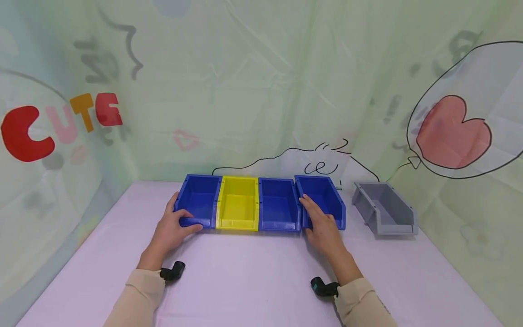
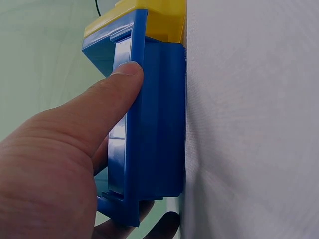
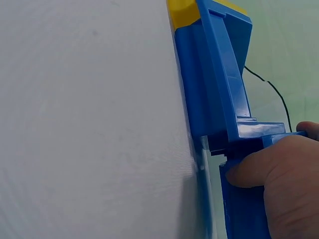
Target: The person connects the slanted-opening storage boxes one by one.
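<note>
Four open-front plastic bins stand side by side: a left blue bin (image 1: 200, 200), a yellow bin (image 1: 239, 206), a middle blue bin (image 1: 279, 204) and a right blue bin (image 1: 327, 193). My left hand (image 1: 169, 231) grips the left blue bin at its front left corner; in the left wrist view the thumb (image 2: 119, 84) lies over the front lip. With my right hand (image 1: 324, 231) I hold the right blue bin by its left wall, thumb (image 3: 249, 172) outside and fingers over the rim. A gap shows beneath that bin in the right wrist view.
Apart at the right stands a grey bin (image 1: 386, 209), near the table's right edge. A pale cloth covers the table (image 1: 253, 277). Behind rises a printed fabric backdrop (image 1: 245, 91). Small black cameras (image 1: 173, 272) sit on both wrists.
</note>
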### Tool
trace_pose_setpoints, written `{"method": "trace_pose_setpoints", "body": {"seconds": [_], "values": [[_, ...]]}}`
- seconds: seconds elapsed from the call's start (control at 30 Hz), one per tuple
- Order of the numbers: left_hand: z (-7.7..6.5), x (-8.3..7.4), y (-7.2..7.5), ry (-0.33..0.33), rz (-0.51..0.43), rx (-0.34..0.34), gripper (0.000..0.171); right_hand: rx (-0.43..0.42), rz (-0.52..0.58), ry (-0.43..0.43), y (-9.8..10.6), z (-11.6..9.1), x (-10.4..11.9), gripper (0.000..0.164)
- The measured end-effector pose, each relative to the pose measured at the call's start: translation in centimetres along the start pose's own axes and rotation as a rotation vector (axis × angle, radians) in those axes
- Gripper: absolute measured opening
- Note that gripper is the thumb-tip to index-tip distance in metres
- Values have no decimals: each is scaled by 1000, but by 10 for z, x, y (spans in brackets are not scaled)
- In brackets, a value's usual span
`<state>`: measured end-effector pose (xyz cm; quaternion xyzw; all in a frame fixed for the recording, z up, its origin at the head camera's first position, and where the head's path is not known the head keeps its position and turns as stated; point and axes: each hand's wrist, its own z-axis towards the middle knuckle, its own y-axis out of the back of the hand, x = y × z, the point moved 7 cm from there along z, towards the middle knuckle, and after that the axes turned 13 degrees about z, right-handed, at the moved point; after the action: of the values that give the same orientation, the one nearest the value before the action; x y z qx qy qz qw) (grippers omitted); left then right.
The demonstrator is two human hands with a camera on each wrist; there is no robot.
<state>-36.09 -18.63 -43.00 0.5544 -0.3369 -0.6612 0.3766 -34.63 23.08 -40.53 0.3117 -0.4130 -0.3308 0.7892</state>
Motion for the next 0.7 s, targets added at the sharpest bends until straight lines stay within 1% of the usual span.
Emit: {"method": "trace_pose_setpoints", "body": {"seconds": [0.33,0.53,0.7], "values": [[2,0,0,3,2,-1,42,13,12,-19,-2,0,-2,94],[2,-1,-2,-1,2,6,43,42,16,-47,-2,-1,-3,94],[1,-1,0,12,2,4,43,48,12,-39,-1,0,-2,94]]}}
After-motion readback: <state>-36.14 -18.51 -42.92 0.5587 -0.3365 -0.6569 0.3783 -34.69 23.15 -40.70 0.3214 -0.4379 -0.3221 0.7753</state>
